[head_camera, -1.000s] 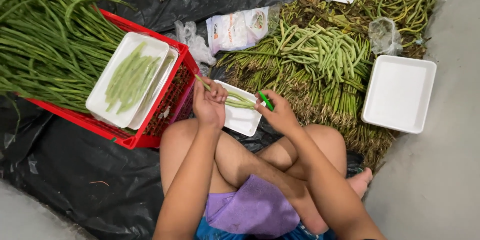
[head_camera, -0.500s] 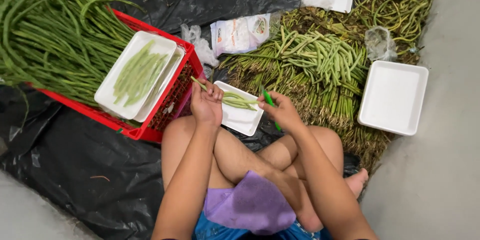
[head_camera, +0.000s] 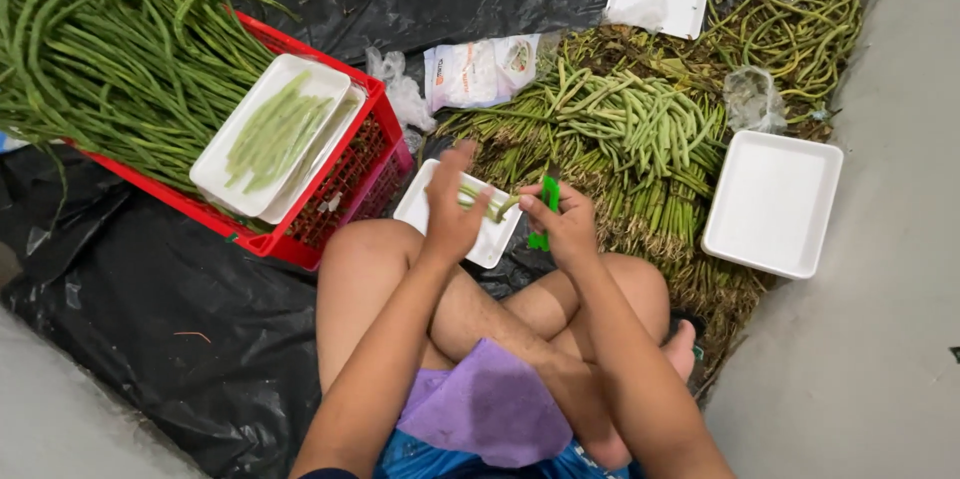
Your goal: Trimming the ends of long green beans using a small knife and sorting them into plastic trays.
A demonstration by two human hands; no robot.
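Note:
I sit cross-legged on black plastic sheeting. My left hand (head_camera: pixel 452 211) grips a small bunch of cut green bean pieces (head_camera: pixel 482 199) over a white foam tray (head_camera: pixel 430 201) that rests by my knees. My right hand (head_camera: pixel 563 224) holds a green-handled knife (head_camera: pixel 548 201), its blade touching the end of the bunch. Both hands are close together, just in front of a pile of trimmed green beans (head_camera: pixel 620 129).
A red crate (head_camera: pixel 345 174) at left carries long beans (head_camera: pixel 110 49) and a white tray of cut pieces (head_camera: pixel 270 134). An empty white tray (head_camera: pixel 772 201) lies at right, another tray (head_camera: pixel 655 1) beyond the pile. Plastic bags (head_camera: pixel 478 71) lie nearby. Grey floor borders the right.
The view has shifted. My hands have come closer together, and the knife now meets the end of the bean bunch held over the small tray.

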